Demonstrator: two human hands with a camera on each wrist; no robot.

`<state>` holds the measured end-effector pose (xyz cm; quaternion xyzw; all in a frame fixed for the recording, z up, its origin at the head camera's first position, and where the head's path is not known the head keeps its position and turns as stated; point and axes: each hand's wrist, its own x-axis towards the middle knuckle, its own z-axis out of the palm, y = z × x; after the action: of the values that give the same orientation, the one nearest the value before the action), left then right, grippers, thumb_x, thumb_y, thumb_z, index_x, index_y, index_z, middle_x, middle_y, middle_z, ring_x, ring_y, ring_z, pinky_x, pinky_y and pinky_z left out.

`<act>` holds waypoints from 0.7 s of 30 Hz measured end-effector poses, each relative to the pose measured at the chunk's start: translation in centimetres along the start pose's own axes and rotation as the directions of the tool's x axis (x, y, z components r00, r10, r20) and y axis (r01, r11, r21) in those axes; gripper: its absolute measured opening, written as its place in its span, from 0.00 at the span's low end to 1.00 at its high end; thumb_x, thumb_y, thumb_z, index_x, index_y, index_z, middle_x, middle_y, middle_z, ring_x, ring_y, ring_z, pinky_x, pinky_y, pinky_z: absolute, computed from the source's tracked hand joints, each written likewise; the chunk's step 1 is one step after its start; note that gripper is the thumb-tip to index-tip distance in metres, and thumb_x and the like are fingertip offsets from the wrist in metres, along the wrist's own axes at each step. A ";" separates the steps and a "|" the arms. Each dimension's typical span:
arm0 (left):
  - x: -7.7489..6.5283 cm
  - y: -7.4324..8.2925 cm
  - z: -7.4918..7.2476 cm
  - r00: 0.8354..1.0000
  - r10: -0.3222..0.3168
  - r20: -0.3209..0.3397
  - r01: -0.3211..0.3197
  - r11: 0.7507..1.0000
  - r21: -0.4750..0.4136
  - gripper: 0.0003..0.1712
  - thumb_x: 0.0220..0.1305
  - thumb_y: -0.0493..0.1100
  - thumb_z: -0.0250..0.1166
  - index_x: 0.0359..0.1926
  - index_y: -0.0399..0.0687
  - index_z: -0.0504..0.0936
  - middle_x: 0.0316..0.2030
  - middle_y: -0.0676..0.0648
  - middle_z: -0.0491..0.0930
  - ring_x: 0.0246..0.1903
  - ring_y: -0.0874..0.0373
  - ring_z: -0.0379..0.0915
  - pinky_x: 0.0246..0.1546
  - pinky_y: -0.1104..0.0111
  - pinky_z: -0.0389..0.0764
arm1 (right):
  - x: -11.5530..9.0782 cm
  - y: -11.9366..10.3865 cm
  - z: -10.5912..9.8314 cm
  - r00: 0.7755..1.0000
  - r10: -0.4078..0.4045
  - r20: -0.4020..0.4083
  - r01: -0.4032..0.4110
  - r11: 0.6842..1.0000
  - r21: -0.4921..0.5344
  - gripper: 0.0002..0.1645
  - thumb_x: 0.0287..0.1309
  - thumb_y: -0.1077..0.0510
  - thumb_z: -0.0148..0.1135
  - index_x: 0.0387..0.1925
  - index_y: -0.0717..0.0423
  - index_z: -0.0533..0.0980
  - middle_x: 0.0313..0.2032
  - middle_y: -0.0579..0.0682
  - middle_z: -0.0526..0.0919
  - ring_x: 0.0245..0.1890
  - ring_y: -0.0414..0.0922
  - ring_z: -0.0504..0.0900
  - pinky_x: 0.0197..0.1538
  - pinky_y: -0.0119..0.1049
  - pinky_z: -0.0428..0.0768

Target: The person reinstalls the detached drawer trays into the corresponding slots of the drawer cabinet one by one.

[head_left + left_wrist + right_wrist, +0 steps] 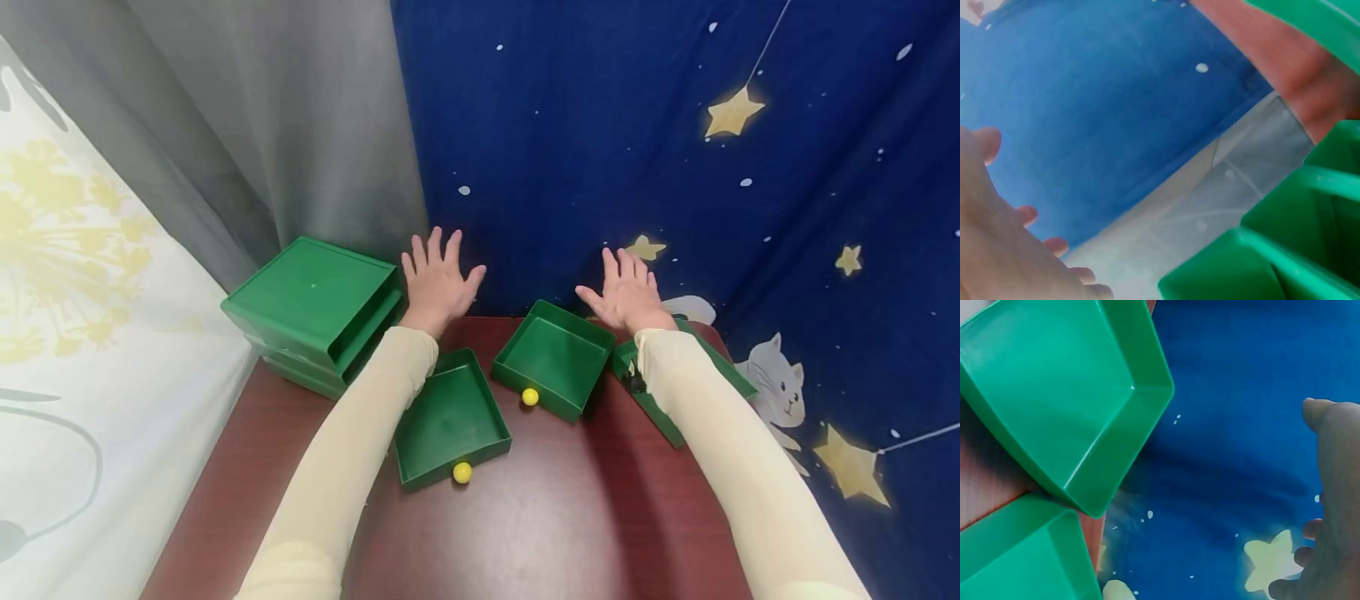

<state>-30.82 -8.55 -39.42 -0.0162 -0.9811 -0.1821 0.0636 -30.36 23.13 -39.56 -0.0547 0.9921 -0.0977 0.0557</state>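
My left hand (pixel 438 283) is held out with spread fingers near the table's far edge, beside a green drawer case (pixel 311 292), and holds nothing. My right hand (pixel 626 292), also spread and holding nothing, reaches past the far edge on the right. Between the arms lies a shallow green tray (pixel 553 354), with a yellow ball (pixel 530 397) at its front wall. Closer in, another green tray (pixel 450 417) has a yellow ball (pixel 462 473) at its front wall. Whether the balls are attached, I cannot tell. The right forearm partly hides a third green piece (pixel 660 417).
The dark red table (pixel 525 533) ends just below the hands. Behind it hang a grey curtain (pixel 337 108) and a blue curtain (pixel 570 125) with stars. Green case openings (pixel 1310 219) show in the left wrist view. A small dark object (pixel 634 382) lies by the right forearm.
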 end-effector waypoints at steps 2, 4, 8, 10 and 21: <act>0.0 -0.5 -0.8 0.999 -0.011 -0.032 0.010 1.000 -0.027 0.45 0.74 0.72 0.43 0.82 0.62 0.44 0.83 0.44 0.36 0.81 0.34 0.25 0.79 0.39 0.32 | 0.0 0.1 0.2 1.000 0.004 -0.004 -0.004 1.000 0.017 0.56 0.72 0.26 0.39 0.82 0.53 0.33 0.80 0.67 0.36 0.79 0.69 0.38 0.78 0.68 0.44; 0.0 -1.0 -1.5 0.998 -0.025 -0.058 0.022 0.999 -0.045 0.44 0.74 0.71 0.44 0.82 0.61 0.45 0.83 0.44 0.37 0.81 0.34 0.26 0.79 0.39 0.33 | 0.0 0.2 0.5 1.000 0.009 -0.005 -0.009 1.000 0.021 0.56 0.72 0.26 0.39 0.82 0.54 0.34 0.80 0.67 0.37 0.79 0.69 0.39 0.77 0.68 0.46; -0.4 -2.2 -2.8 0.992 -0.063 -0.111 0.055 0.996 -0.072 0.44 0.75 0.68 0.45 0.82 0.56 0.46 0.82 0.41 0.39 0.81 0.33 0.29 0.78 0.39 0.35 | -0.2 0.6 1.1 1.000 0.001 -0.012 -0.001 1.000 0.017 0.55 0.72 0.26 0.38 0.82 0.56 0.38 0.80 0.67 0.39 0.79 0.68 0.39 0.77 0.68 0.48; -0.6 -2.8 -3.4 0.987 -0.086 -0.138 0.075 0.994 -0.085 0.43 0.76 0.67 0.46 0.82 0.54 0.47 0.81 0.40 0.40 0.80 0.33 0.30 0.78 0.39 0.36 | -0.4 0.9 1.2 1.000 -0.007 -0.021 0.008 1.000 0.022 0.55 0.72 0.26 0.38 0.82 0.56 0.39 0.80 0.67 0.39 0.79 0.68 0.39 0.77 0.68 0.49; -1.4 -5.8 -5.8 0.973 -0.163 -0.164 0.135 0.976 -0.169 0.44 0.76 0.63 0.48 0.81 0.49 0.45 0.81 0.40 0.39 0.81 0.36 0.25 0.78 0.39 0.32 | -1.8 2.3 0.9 0.997 -0.003 -0.076 0.012 0.993 0.114 0.55 0.72 0.25 0.38 0.82 0.56 0.39 0.80 0.66 0.40 0.79 0.68 0.40 0.74 0.70 0.51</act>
<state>-29.08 -16.04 -36.30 0.0688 -0.9526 -0.2637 0.1352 -28.68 25.43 -40.68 -0.0513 0.9861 -0.1564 0.0207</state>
